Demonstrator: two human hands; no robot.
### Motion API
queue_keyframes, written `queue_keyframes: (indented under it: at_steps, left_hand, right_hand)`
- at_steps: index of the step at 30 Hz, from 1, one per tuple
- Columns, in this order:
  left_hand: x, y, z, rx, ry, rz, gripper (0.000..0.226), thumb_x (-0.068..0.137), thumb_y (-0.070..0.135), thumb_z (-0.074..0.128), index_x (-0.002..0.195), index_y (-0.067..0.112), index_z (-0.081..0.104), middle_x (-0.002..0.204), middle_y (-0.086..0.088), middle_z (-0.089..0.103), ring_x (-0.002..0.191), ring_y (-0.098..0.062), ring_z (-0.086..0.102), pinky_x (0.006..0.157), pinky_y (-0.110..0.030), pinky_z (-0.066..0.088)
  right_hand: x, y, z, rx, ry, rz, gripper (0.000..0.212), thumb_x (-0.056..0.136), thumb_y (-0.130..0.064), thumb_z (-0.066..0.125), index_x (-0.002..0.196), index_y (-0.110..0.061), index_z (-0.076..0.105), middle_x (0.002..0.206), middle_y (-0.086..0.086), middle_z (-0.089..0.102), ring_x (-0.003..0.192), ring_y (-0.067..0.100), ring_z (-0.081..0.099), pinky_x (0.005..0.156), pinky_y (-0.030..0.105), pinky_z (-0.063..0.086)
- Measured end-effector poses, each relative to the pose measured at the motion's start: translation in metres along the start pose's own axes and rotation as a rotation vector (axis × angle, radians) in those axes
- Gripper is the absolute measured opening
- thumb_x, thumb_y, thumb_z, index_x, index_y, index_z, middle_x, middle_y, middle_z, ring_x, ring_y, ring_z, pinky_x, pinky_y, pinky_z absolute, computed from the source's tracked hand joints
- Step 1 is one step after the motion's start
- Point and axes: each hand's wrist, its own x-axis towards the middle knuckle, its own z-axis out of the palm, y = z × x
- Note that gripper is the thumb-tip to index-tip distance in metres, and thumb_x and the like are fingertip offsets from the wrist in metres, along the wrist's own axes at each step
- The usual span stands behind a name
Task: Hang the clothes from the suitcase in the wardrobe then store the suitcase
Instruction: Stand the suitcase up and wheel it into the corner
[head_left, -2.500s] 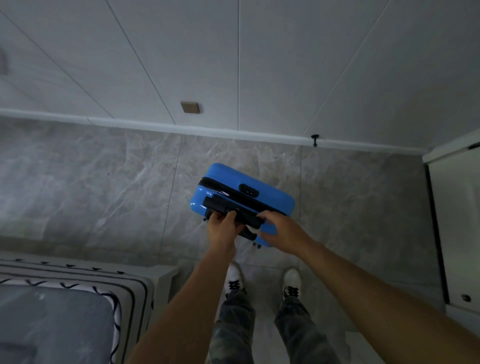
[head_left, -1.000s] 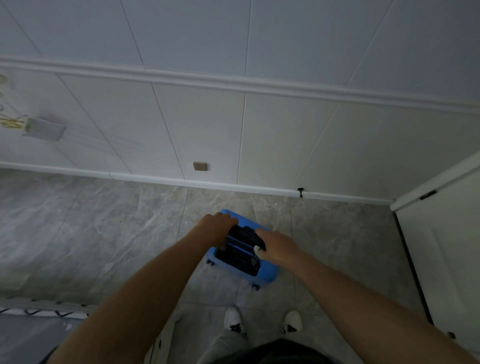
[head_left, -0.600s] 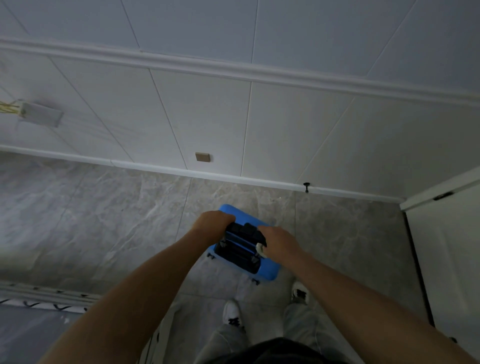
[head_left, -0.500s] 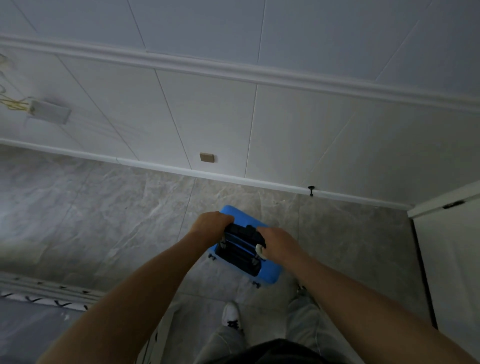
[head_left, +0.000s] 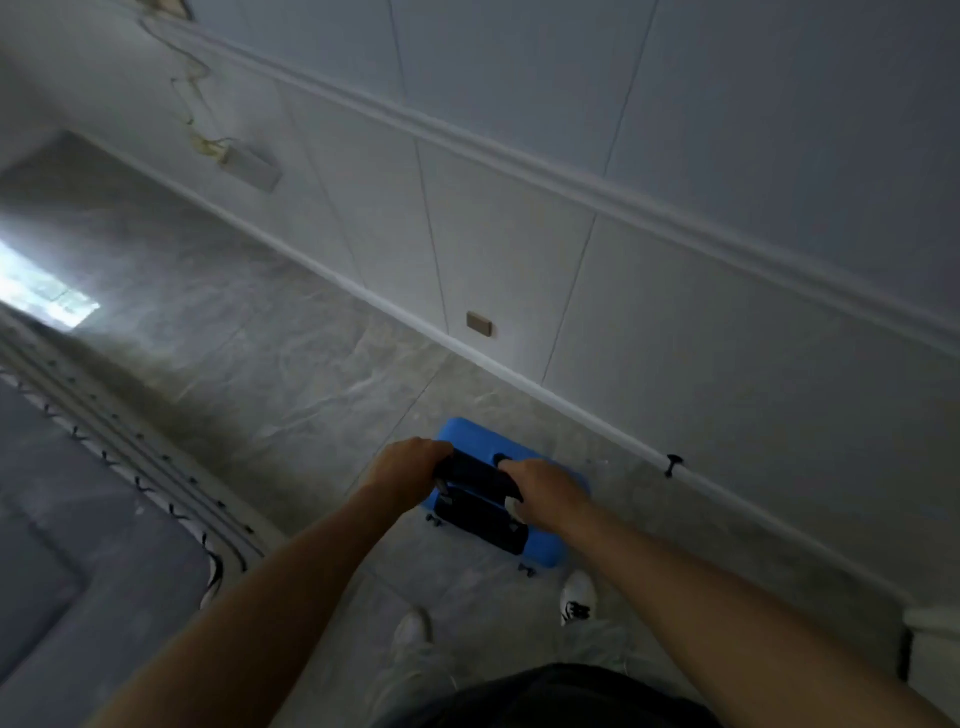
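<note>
Seen from above, looking down the person's own body. Nearest, at 6 o'clock, are a dark top, pale trousers and two white shoes (head_left: 578, 597) on the grey marble floor (head_left: 291, 395). Both bare forearms reach forward.

Just ahead of the feet, at 12 o'clock, a small blue suitcase (head_left: 470, 434) stands upright and closed on the floor, a little short of the wall. The left hand (head_left: 408, 465) has its fingers wrapped round the left end of the black handle (head_left: 475, 470). The right hand (head_left: 543, 491) has its fingers curled over the right end. No clothes are in view, so the step in hand looks like moving the case off to be stored.

At 9 o'clock lies a bed (head_left: 52, 519) with a striped, patterned edge. Beyond the case, a white panelled wall (head_left: 675, 338) runs from 10 o'clock across to 3 o'clock. On it are a small brown plate (head_left: 479, 323) and, low by the skirting at 2 o'clock, a black door stop (head_left: 674, 464).

To do this well, keep both grips even so the case stays level, let the wheels carry the weight, and steer between the bed corner and the door stop.
</note>
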Motion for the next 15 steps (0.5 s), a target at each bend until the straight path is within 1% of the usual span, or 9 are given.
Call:
queue_keyframes:
  at_steps: [3, 5, 6, 9, 11, 13, 15]
  left_hand:
    - [-0.013, 0.020, 0.008, -0.088, 0.012, -0.138, 0.030, 0.093, 0.009, 0.054, 0.118, 0.023, 0.063, 0.114, -0.003, 0.071, 0.106, -0.026, 0.068, 0.083, -0.039, 0.054]
    - [-0.020, 0.027, 0.012, -0.142, 0.035, -0.218, 0.027, 0.092, 0.010, 0.055, 0.115, 0.023, 0.062, 0.114, -0.003, 0.071, 0.104, -0.026, 0.068, 0.082, -0.039, 0.055]
    - [-0.022, 0.031, 0.013, -0.165, 0.047, -0.247, 0.026, 0.093, 0.011, 0.055, 0.115, 0.022, 0.062, 0.114, -0.003, 0.071, 0.103, -0.026, 0.068, 0.081, -0.038, 0.054]
    - [-0.029, 0.040, 0.019, -0.245, 0.081, -0.341, 0.028, 0.095, 0.011, 0.055, 0.121, 0.021, 0.062, 0.117, -0.004, 0.070, 0.105, -0.024, 0.068, 0.085, -0.035, 0.054]
    - [-0.028, 0.047, 0.021, -0.290, 0.119, -0.383, 0.029, 0.096, 0.011, 0.057, 0.123, 0.020, 0.061, 0.118, -0.004, 0.070, 0.107, -0.023, 0.068, 0.089, -0.033, 0.054]
    - [-0.024, 0.050, 0.020, -0.347, 0.152, -0.416, 0.028, 0.097, 0.013, 0.058, 0.124, 0.018, 0.062, 0.118, -0.003, 0.070, 0.106, -0.021, 0.068, 0.090, -0.032, 0.055]
    - [-0.017, 0.051, 0.017, -0.377, 0.177, -0.427, 0.028, 0.097, 0.015, 0.060, 0.124, 0.017, 0.062, 0.118, -0.004, 0.070, 0.106, -0.020, 0.068, 0.092, -0.034, 0.056]
  right_hand:
    - [0.004, 0.013, -0.012, -0.081, -0.074, -0.091, 0.028, 0.091, 0.000, 0.057, 0.114, -0.015, 0.059, 0.112, 0.012, 0.063, 0.097, 0.033, 0.065, 0.072, 0.042, 0.055]
    - [0.011, 0.020, -0.018, -0.107, -0.107, -0.155, 0.027, 0.090, 0.002, 0.055, 0.110, -0.015, 0.059, 0.109, 0.012, 0.062, 0.096, 0.033, 0.065, 0.075, 0.046, 0.057]
    - [0.017, 0.022, -0.022, -0.119, -0.125, -0.183, 0.028, 0.090, 0.002, 0.056, 0.111, -0.015, 0.059, 0.110, 0.012, 0.062, 0.097, 0.032, 0.065, 0.077, 0.046, 0.057]
    - [0.035, 0.020, -0.036, -0.186, -0.168, -0.262, 0.030, 0.090, -0.002, 0.058, 0.117, -0.016, 0.062, 0.115, 0.011, 0.063, 0.103, 0.030, 0.064, 0.080, 0.039, 0.054]
    - [0.049, 0.019, -0.046, -0.237, -0.174, -0.292, 0.029, 0.091, -0.003, 0.059, 0.117, -0.015, 0.062, 0.117, 0.012, 0.064, 0.104, 0.030, 0.064, 0.077, 0.036, 0.051]
    - [0.065, 0.018, -0.055, -0.296, -0.174, -0.318, 0.026, 0.091, -0.005, 0.059, 0.115, -0.013, 0.063, 0.117, 0.012, 0.066, 0.103, 0.030, 0.065, 0.070, 0.031, 0.044]
    - [0.079, 0.016, -0.066, -0.358, -0.154, -0.313, 0.024, 0.092, -0.009, 0.060, 0.115, -0.015, 0.062, 0.116, 0.011, 0.065, 0.100, 0.030, 0.066, 0.068, 0.031, 0.040]
